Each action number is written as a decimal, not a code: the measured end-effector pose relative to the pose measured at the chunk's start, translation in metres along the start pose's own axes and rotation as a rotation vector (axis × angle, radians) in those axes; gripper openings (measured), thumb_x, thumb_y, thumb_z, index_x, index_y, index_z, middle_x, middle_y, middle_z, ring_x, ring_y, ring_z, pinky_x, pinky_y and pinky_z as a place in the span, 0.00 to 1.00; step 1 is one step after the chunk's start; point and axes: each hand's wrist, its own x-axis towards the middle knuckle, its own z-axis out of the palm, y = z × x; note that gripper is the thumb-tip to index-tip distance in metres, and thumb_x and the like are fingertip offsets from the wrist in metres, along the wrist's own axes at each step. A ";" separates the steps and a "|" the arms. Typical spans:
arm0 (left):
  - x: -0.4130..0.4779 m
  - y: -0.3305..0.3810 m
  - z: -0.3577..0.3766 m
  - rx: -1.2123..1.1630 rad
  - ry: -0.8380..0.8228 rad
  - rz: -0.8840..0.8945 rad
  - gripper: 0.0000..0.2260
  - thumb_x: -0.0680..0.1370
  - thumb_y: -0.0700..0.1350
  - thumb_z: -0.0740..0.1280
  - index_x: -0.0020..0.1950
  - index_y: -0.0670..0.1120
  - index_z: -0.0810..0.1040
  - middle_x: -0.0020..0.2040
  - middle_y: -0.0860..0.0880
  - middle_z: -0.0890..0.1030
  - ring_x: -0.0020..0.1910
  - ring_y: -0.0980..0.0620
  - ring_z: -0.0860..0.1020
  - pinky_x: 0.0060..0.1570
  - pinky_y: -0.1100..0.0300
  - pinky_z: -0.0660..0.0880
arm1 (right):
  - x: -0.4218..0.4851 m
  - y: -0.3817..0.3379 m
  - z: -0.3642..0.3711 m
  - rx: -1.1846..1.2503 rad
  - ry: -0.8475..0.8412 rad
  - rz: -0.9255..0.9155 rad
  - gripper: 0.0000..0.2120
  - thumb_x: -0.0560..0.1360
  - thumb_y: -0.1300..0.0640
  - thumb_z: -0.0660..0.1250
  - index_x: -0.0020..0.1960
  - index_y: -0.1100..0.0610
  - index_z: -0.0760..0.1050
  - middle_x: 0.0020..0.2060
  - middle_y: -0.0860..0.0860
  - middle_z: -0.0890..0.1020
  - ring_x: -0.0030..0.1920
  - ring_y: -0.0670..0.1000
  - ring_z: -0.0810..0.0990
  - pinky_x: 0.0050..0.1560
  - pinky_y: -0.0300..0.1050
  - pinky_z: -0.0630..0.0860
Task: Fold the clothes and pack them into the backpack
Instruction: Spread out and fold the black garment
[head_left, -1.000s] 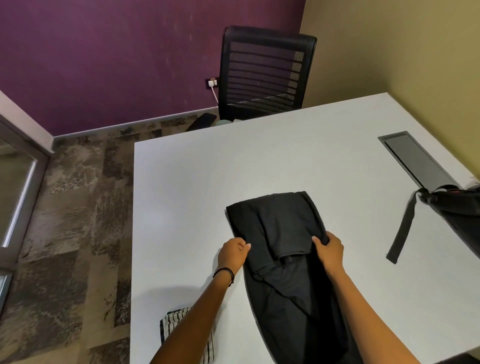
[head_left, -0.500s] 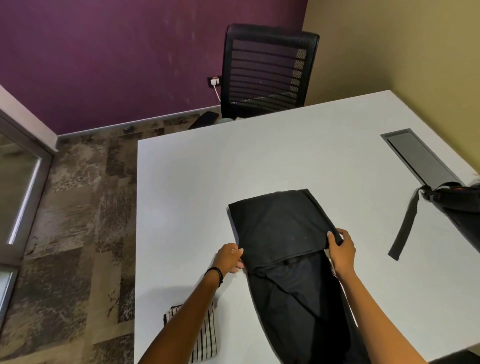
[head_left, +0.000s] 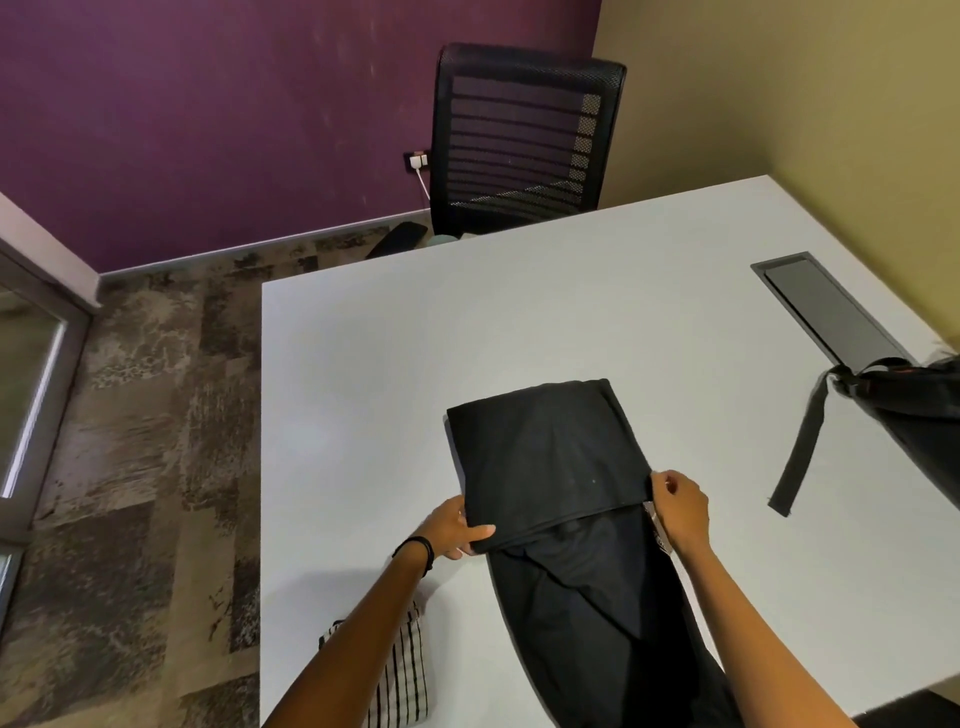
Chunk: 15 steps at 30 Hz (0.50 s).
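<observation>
A black garment (head_left: 550, 457) lies on the white table (head_left: 363, 389), its far end folded back over itself into a flat rectangle; the rest trails toward me off the near edge. My left hand (head_left: 457, 527) grips the folded layer's near left corner, thumb on top. My right hand (head_left: 680, 506) pinches the near right corner. A black backpack (head_left: 919, 410) lies at the table's right edge, partly cut off by the frame, with one strap (head_left: 800, 447) stretched over the tabletop.
A folded black-and-white striped cloth (head_left: 400, 670) sits at the near left of the table, partly under my left forearm. A dark cable hatch (head_left: 826, 306) is set into the table at the far right. A black mesh office chair (head_left: 524, 140) stands behind the table.
Both hands have drawn the folded edge of the black garment toward me and smoothed it; the wrinkled fold seen a second ago is now a flat rectangle.
</observation>
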 end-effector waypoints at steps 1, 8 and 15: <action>0.000 0.004 -0.002 -0.013 0.014 -0.019 0.18 0.77 0.55 0.65 0.60 0.47 0.68 0.55 0.45 0.76 0.44 0.50 0.78 0.42 0.62 0.76 | 0.002 -0.004 0.000 0.030 0.023 0.002 0.12 0.78 0.57 0.58 0.39 0.59 0.72 0.36 0.54 0.76 0.39 0.55 0.74 0.39 0.45 0.68; 0.029 0.028 -0.031 -0.193 0.514 0.040 0.22 0.78 0.53 0.63 0.68 0.44 0.65 0.66 0.41 0.72 0.62 0.42 0.74 0.62 0.49 0.73 | 0.032 -0.046 0.015 0.119 0.008 -0.009 0.16 0.80 0.56 0.57 0.65 0.61 0.70 0.61 0.59 0.75 0.60 0.58 0.74 0.57 0.46 0.68; 0.066 0.054 -0.058 -0.277 0.530 0.106 0.20 0.81 0.43 0.59 0.73 0.43 0.63 0.72 0.44 0.65 0.70 0.45 0.66 0.69 0.54 0.64 | 0.077 -0.080 0.038 0.151 -0.021 0.001 0.14 0.80 0.59 0.54 0.56 0.65 0.73 0.56 0.60 0.77 0.55 0.58 0.73 0.56 0.47 0.68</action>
